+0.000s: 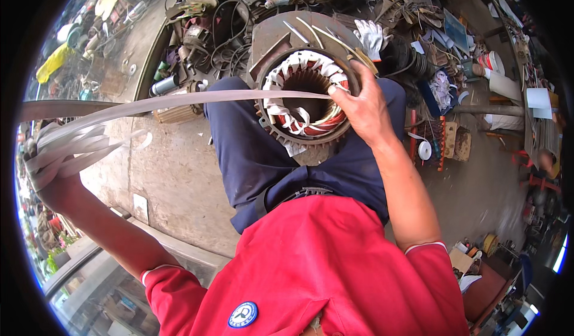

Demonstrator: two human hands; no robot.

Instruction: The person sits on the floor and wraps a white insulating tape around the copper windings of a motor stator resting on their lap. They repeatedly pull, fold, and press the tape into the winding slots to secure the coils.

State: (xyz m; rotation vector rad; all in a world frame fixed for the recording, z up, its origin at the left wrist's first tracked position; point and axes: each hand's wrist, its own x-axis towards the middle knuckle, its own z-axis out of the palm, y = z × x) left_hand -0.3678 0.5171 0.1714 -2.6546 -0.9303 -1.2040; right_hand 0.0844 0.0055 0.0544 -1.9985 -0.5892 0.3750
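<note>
Stator sits between your knees, bore axis pointing up toward you. Your right hand grips its right rim, thumb against pale tape stretching leftward. Your left hand clutches tape loops, fingers mostly hidden. Blue bin at right holds crumpled white material.

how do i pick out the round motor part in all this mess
Find the dark blue trousers; the round metal housing sits between the knees, the right hand at its right side. Unlike the dark clutter beyond, it holds a ring of red coils bound in white tape.
</note>
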